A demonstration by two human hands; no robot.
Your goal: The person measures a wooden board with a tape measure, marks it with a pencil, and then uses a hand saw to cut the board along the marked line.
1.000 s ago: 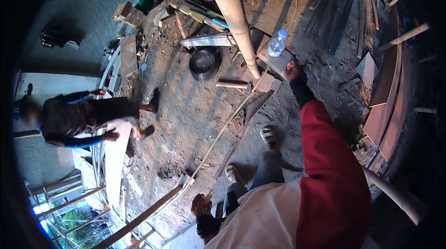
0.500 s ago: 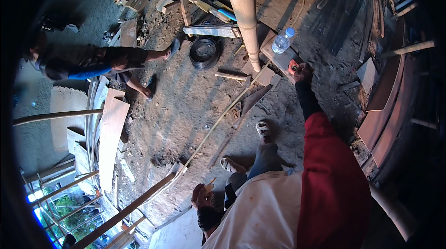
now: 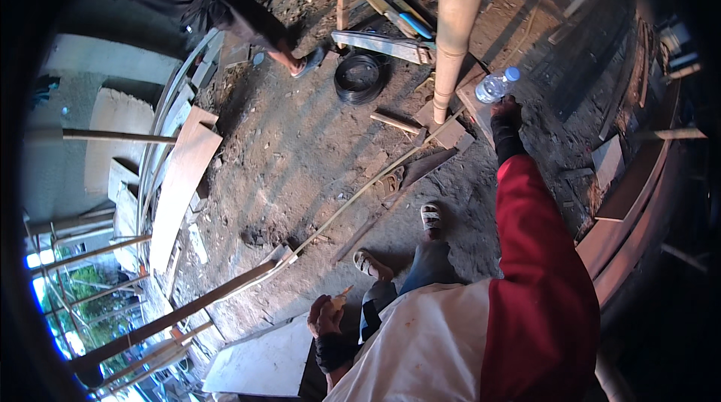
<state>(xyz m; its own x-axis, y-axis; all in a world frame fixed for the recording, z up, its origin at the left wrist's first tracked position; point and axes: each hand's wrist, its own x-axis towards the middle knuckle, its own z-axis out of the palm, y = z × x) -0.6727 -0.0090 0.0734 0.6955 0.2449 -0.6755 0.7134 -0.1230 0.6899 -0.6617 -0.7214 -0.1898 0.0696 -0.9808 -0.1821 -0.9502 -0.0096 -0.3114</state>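
Right hand at bottle, left hand pinching a small piece

Head view. Right hand [image 3: 507, 111]: arm extended in a red sleeve, hand close against the lower part of a clear plastic bottle [image 3: 490, 90] with a blue cap. Fingers mostly hidden from above; cannot tell whether it grasps the bottle, holds something else or is merely beside it. Bottle stands upright near the far right corner of a wooden board [image 3: 473, 107], which lies on the dirt floor; hand is at the board's right edge.

Left hand [image 3: 325, 318]: low, in front of the body, fingers curled, pinching a small pale-yellow piece [image 3: 342, 293] that juts from the fingertips. Kind of piece not resolved.

Surroundings: bamboo pole [image 3: 454, 34] with its lower end just left of the board. Long thin strip [image 3: 360, 194] runs diagonally from the board's left edge. Handsaw [image 3: 391, 180] on the ground next to the strip. Coil of black wire [image 3: 360, 79] left of the pole. At upper left, a co-worker [image 3: 244, 23], blue-sleeved, one sandalled foot near the coil.
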